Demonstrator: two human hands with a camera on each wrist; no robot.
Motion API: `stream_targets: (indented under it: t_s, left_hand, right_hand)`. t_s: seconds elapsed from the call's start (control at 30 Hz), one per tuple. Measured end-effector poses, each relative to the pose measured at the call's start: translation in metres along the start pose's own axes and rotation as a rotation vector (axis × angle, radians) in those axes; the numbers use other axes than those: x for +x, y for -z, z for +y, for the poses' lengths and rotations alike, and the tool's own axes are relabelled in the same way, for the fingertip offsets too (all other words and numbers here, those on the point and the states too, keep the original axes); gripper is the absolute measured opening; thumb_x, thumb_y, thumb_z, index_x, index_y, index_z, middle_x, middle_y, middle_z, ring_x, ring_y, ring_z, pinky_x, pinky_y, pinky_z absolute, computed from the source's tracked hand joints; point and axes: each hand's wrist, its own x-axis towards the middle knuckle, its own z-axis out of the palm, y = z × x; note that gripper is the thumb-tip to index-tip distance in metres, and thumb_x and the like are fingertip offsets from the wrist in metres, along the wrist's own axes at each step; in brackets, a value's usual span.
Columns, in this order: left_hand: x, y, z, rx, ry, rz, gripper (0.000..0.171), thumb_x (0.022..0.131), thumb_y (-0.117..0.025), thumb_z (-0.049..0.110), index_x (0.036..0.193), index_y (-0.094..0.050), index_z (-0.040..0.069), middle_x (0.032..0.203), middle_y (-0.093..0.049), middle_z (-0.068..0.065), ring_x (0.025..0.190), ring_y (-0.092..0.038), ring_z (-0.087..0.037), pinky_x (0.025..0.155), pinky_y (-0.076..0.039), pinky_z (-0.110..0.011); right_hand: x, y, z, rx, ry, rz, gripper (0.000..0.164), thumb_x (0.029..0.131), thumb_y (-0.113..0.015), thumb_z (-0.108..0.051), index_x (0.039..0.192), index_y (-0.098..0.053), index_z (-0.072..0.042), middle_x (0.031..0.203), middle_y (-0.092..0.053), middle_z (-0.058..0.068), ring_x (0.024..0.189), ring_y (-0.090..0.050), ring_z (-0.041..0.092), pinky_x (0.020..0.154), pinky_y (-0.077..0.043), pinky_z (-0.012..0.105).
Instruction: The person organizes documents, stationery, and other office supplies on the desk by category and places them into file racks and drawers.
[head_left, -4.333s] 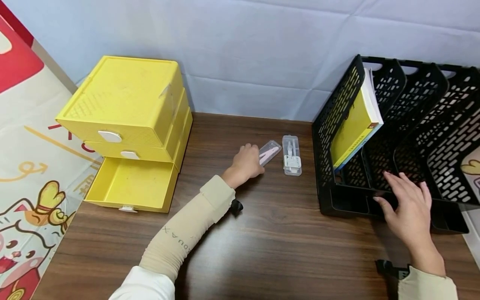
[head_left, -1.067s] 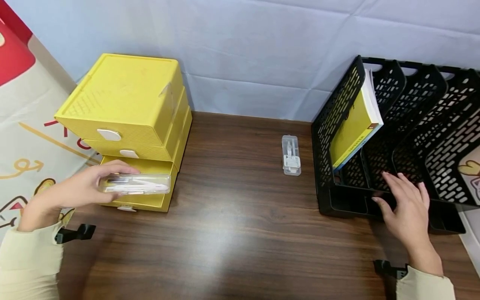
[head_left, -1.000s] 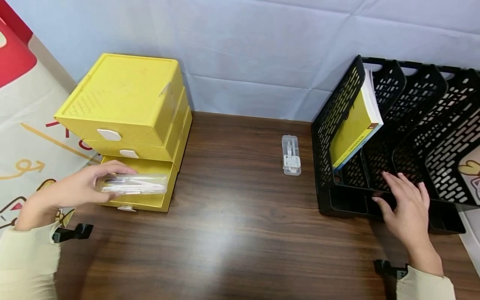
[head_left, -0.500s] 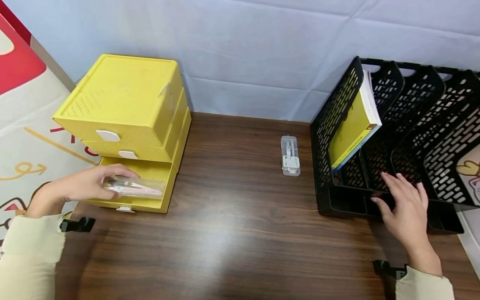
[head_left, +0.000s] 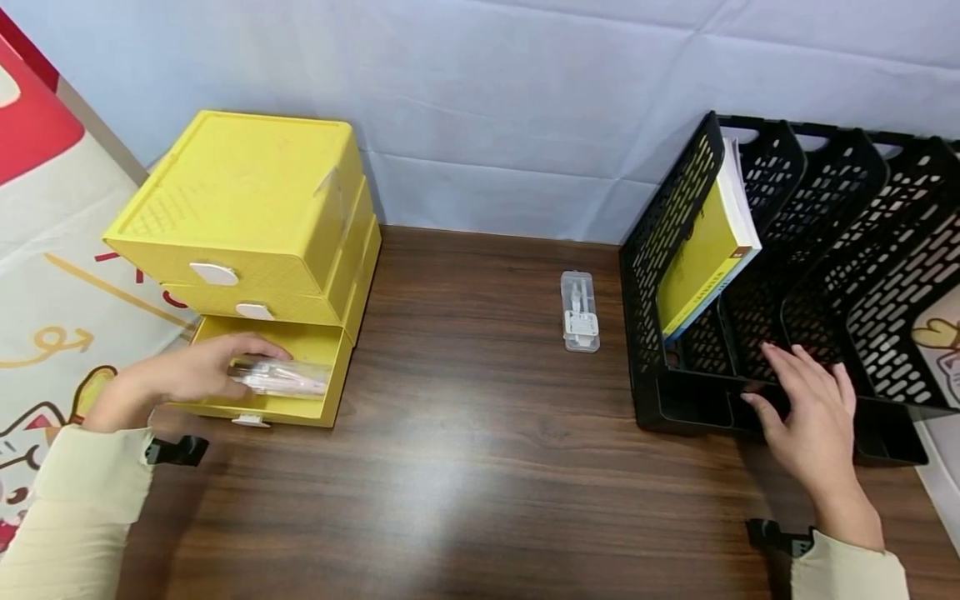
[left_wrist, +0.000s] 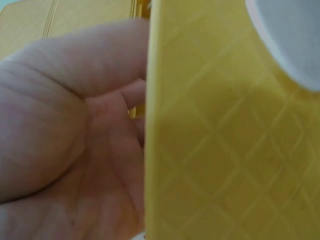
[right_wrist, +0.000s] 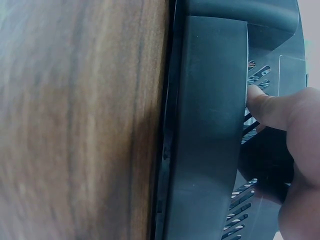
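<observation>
My left hand [head_left: 206, 367] reaches into the open bottom drawer [head_left: 330, 408] of a yellow drawer unit. Between its thumb and fingers it holds the left end of a clear plastic case [head_left: 288, 379], with a slim pinkish tool inside. The case lies low within the drawer walls and is blurred. In the left wrist view the yellow drawer front [left_wrist: 230, 130] hides the fingertips and the case. My right hand [head_left: 813, 417] rests with spread fingers at the front of a black file rack [right_wrist: 210, 125]; the right wrist view shows its thumb at the rack's front edge.
A second clear case [head_left: 580, 312] with a white compass-like tool lies on the brown wooden table [head_left: 480, 467], left of the rack. A yellow book [head_left: 701, 267] stands in the rack's leftmost slot. Two closed drawers [head_left: 240, 192] sit above the open one.
My left hand picked up the clear case from the table's middle, carried it left over the drawer, and has lowered it inside, shifting slightly right. The right hand stays put.
</observation>
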Motion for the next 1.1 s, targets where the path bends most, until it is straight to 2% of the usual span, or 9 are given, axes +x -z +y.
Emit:
stream_targets:
  t_s: [0.1,0.2,0.3,0.43,0.67,0.77,0.9,1.0,1.1]
  left_hand:
    - [0.002,-0.003,0.001,0.012,-0.006,0.004,0.048,0.081,-0.080,-0.002,0.126,-0.067,0.003,0.126,-0.064,-0.012,0.116,-0.057,-0.030,0.094,-0.051,-0.036]
    - [0.002,-0.006,0.002,0.040,-0.013,0.017,0.042,0.084,-0.080,0.002,0.123,-0.068,0.002,0.122,-0.066,-0.010,0.113,-0.059,-0.026,0.095,-0.051,-0.036]
    - [0.000,-0.009,0.003,0.061,-0.006,0.015,0.036,0.088,-0.078,0.006,0.123,-0.069,0.003,0.120,-0.066,-0.008,0.110,-0.060,-0.022,0.092,-0.051,-0.035]
    - [-0.003,-0.011,0.007,0.067,0.017,-0.019,0.031,0.095,-0.072,0.015,0.124,-0.069,0.006,0.121,-0.067,-0.008,0.111,-0.060,-0.023,0.091,-0.051,-0.038]
    - [-0.003,-0.012,0.015,0.088,0.043,-0.058,0.027,0.099,-0.067,0.020,0.124,-0.071,0.010,0.121,-0.067,-0.002,0.112,-0.060,-0.020,0.093,-0.050,-0.040]
    - [-0.003,-0.013,0.017,0.099,0.038,-0.066,0.028,0.099,-0.066,0.019,0.124,-0.071,0.008,0.122,-0.067,-0.004,0.114,-0.059,-0.022,0.093,-0.050,-0.041]
    - [-0.003,-0.013,0.017,0.099,0.045,-0.073,0.029,0.100,-0.066,0.019,0.126,-0.070,0.007,0.124,-0.067,-0.006,0.115,-0.059,-0.024,0.093,-0.051,-0.040]
    - [-0.004,-0.013,0.017,0.093,0.047,-0.078,0.030,0.100,-0.065,0.019,0.127,-0.069,0.006,0.126,-0.066,-0.008,0.116,-0.059,-0.025,0.092,-0.051,-0.039]
    - [-0.004,-0.014,0.017,0.090,0.053,-0.071,0.034,0.101,-0.065,0.022,0.130,-0.067,0.004,0.130,-0.065,-0.011,0.119,-0.059,-0.028,0.093,-0.051,-0.041]
  right_hand:
    - [0.000,0.000,0.000,0.000,0.000,0.003,0.062,0.086,-0.078,-0.004,0.144,-0.056,-0.005,0.138,-0.056,0.029,0.145,-0.038,0.037,0.122,-0.008,0.056]
    - [-0.001,-0.001,0.000,0.005,0.001,0.006,0.060,0.087,-0.078,-0.006,0.144,-0.057,-0.004,0.138,-0.057,0.029,0.145,-0.038,0.037,0.122,-0.008,0.055]
    - [0.000,-0.001,0.001,0.010,0.009,0.008,0.055,0.093,-0.075,-0.016,0.144,-0.056,-0.005,0.138,-0.057,0.028,0.145,-0.038,0.037,0.122,-0.008,0.055]
    - [0.001,-0.001,0.002,0.011,0.014,0.006,0.054,0.097,-0.071,-0.026,0.145,-0.056,-0.005,0.139,-0.056,0.027,0.145,-0.038,0.036,0.122,-0.008,0.055]
    - [0.000,-0.001,0.001,0.008,0.008,-0.001,0.057,0.092,-0.075,-0.012,0.145,-0.056,-0.005,0.139,-0.056,0.028,0.145,-0.037,0.036,0.122,-0.007,0.055]
    - [-0.001,-0.001,0.001,0.008,0.009,-0.002,0.054,0.096,-0.072,-0.021,0.145,-0.055,-0.005,0.139,-0.056,0.028,0.146,-0.037,0.036,0.122,-0.007,0.055]
    - [-0.001,-0.001,0.002,0.006,0.010,0.000,0.055,0.095,-0.073,-0.018,0.145,-0.055,-0.005,0.139,-0.056,0.027,0.146,-0.037,0.036,0.122,-0.008,0.055]
    - [0.000,-0.001,0.002,0.007,0.013,0.004,0.054,0.097,-0.071,-0.025,0.145,-0.056,-0.005,0.139,-0.056,0.027,0.146,-0.037,0.035,0.122,-0.008,0.056]
    - [0.000,-0.001,0.003,0.010,0.016,0.010,0.061,0.102,-0.058,-0.049,0.144,-0.056,-0.005,0.138,-0.056,0.028,0.145,-0.038,0.036,0.122,-0.008,0.056]
